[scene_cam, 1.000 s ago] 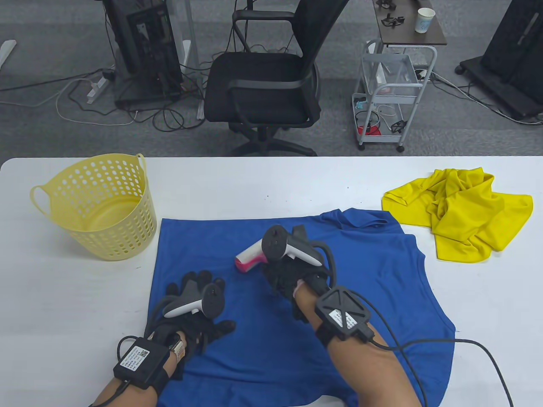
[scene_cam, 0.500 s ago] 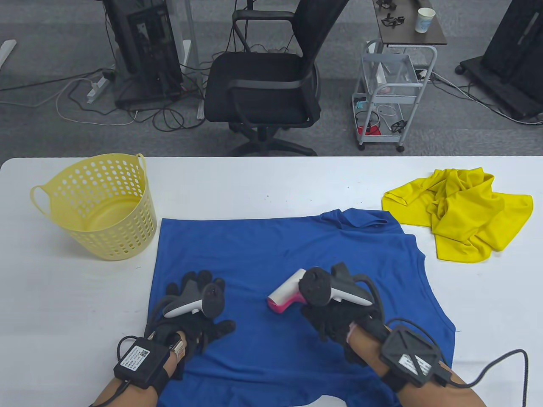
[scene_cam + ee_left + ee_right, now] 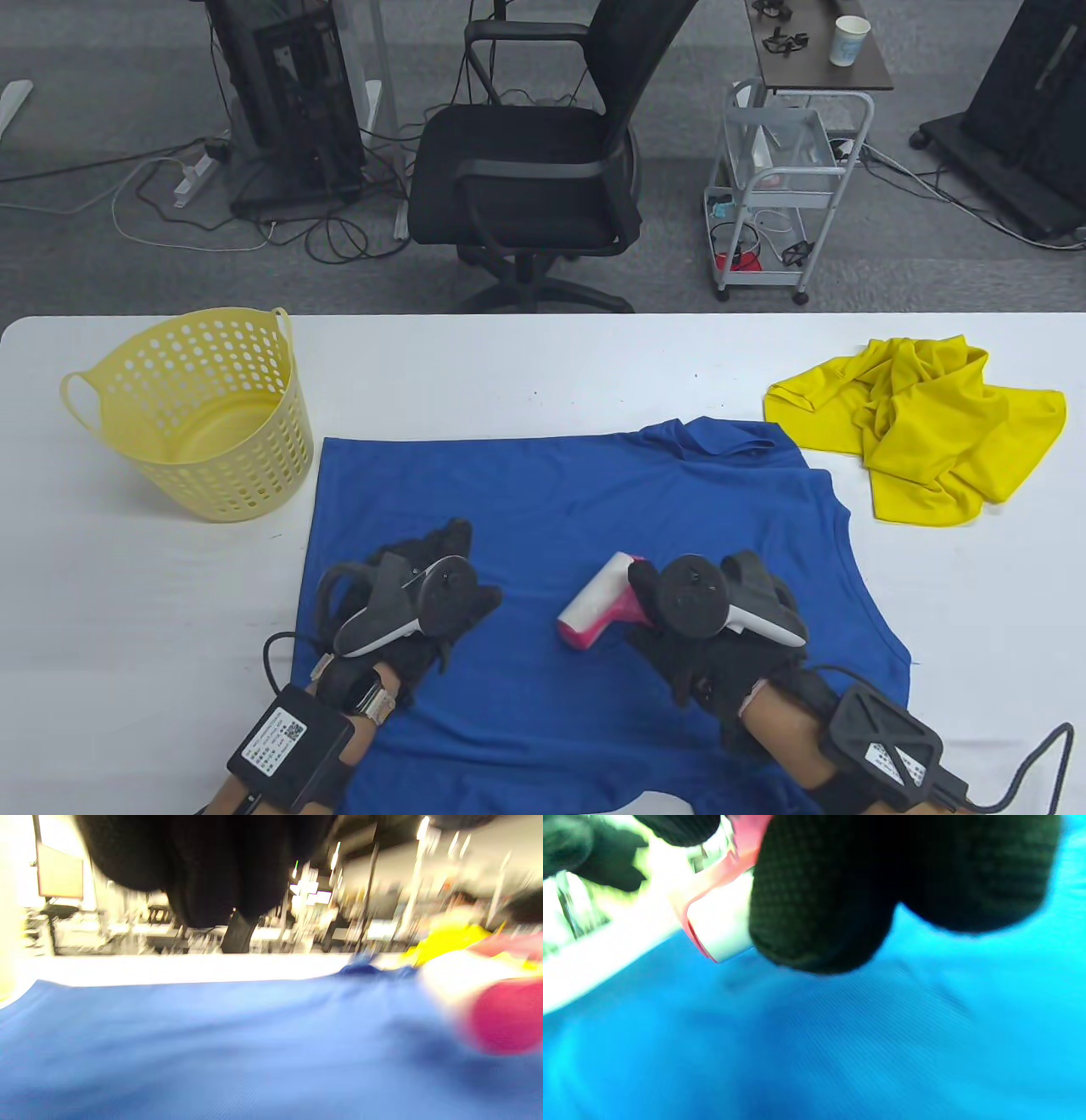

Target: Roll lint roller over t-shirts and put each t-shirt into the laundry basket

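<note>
The lint roller (image 3: 601,599) is gripped by the right hand (image 3: 704,649) on the blue t-shirt (image 3: 551,492); the flattened left hand (image 3: 424,594) pins fabric beside it. Cloth could be bunched if that pressure slips.

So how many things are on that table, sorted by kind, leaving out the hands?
T-shirts: 2, the blue t-shirt spread flat and the yellow t-shirt crumpled
Lint roller: 1, the lint roller gripped by the right hand
Laundry basket: 1, the yellow laundry basket
Total: 4
</note>
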The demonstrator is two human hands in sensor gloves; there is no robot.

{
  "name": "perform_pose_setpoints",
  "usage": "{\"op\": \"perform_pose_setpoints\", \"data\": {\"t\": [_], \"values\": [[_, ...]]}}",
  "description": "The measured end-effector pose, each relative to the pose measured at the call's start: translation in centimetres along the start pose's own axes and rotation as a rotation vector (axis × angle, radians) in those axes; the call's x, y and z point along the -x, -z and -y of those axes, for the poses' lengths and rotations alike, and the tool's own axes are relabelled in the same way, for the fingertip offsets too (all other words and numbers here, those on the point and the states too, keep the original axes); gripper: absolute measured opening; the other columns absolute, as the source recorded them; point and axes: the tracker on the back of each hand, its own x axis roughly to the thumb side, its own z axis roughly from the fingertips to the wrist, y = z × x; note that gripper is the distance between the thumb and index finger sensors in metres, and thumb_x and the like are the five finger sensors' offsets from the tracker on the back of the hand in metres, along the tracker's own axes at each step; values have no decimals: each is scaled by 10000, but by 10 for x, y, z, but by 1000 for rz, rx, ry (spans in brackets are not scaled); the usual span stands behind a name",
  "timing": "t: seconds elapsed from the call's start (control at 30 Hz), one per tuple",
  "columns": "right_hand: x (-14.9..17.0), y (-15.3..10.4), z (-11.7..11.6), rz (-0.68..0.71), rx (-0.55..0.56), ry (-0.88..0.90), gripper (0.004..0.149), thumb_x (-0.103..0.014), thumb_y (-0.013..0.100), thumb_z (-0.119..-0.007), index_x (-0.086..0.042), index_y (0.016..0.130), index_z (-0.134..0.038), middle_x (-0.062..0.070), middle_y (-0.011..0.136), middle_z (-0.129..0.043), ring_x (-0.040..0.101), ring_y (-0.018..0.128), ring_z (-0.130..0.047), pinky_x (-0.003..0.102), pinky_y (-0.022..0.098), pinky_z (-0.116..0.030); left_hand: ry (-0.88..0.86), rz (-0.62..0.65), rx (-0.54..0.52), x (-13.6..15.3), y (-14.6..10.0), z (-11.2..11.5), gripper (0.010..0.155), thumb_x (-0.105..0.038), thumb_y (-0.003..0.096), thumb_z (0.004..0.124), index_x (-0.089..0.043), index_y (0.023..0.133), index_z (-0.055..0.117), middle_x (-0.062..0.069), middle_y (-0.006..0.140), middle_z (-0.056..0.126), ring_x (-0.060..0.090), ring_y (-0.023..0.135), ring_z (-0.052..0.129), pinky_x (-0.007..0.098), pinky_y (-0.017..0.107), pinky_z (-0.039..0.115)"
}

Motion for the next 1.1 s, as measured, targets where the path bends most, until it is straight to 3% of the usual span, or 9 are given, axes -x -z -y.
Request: {"op": "perform_pose_setpoints", "data": {"t": [0.07, 0.17, 0.27, 0.33, 0.5, 0.77, 0.9, 1.07, 1.1], "values": [[1, 0, 7, 48, 116, 165, 738, -477, 509, -617, -63, 1024, -289, 116, 698, -810, 126, 283, -1004, 299, 197, -918, -128, 58, -19, -20, -3, -10, 653, -641, 435, 584, -156, 785, 846, -34, 500, 1063, 151, 353, 1095, 461, 316, 906], [-5, -2, 4, 140, 140, 345, 742, -422, 512, -623, -61, 1021, -221, 153, 781, -694, 172, 414, -954, 346, 307, -877, -338, 106, 59, -45, 2, -2, 687, -644, 440, 566, -143, 866, 762, -28, 596, 1035, 158, 421, 1088, 453, 342, 903], [-19, -8, -10, 224, 146, 500, 753, -355, 507, -616, -61, 1003, -132, 204, 857, -557, 240, 549, -891, 404, 416, -825, -648, 166, 216, -54, 1, 23, 927, -663, 426, 514, -6, 1005, 208, 161, 1052, 557, 323, 855, 825, 578, 572, 730], [-30, -12, -22, 264, 92, 585, 716, -307, 503, -612, -97, 1016, -159, 233, 931, -472, 302, 635, -840, 450, 483, -779, -792, 183, 255, -57, -3, 34, 1032, -680, 434, 505, -11, 942, -95, 270, 1077, 400, 386, 926, 720, 625, 608, 664], [-52, -10, -52, 436, -179, 762, 672, -239, 491, -546, -126, 986, -105, 250, 991, -132, 549, 916, -456, 635, 634, -582, -817, 217, 241, -55, -6, 44, 1116, -719, 397, 575, -15, 939, -100, 272, 1075, 345, 452, 959, 624, 664, 629, 600], [-31, 0, -35, 436, -208, 813, 601, -323, 516, -661, -102, 1037, -457, 283, 1021, -462, 503, 848, -687, 632, 596, -637, -803, 202, 197, -20, -4, 44, 805, -307, 460, 844, -44, 1032, 343, 165, 903, 826, 228, 647, 1032, 488, 452, 886], [1, 9, -17, 243, -45, 388, 570, -494, 509, -657, -150, 961, -700, 284, 1002, -578, 524, 828, -719, 671, 606, -608, -540, 103, 73, 3, -5, 28, 735, -309, 486, 804, -17, 1021, 393, 145, 834, 881, 134, 411, 1084, 414, 272, 941], [70, 39, -28, -116, 18, -249, 863, -632, 467, -570, -192, 1054, -116, 244, 1021, 30, 608, 940, -50, 823, 579, -176, -279, -15, -52, 30, -12, 0, 707, -371, 488, 802, -54, 1027, 473, 120, 765, 957, 82, 274, 1094, 363, 129, 948], [86, 45, -32, -247, -124, -237, 887, -636, 459, -561, -216, 1024, -19, 227, 984, 136, 599, 914, 66, 828, 570, -97, -234, -48, -54, 37, -15, -5, 707, -380, 487, 798, -62, 1030, 475, 118, 769, 957, 79, 271, 1094, 359, 127, 948]]}}
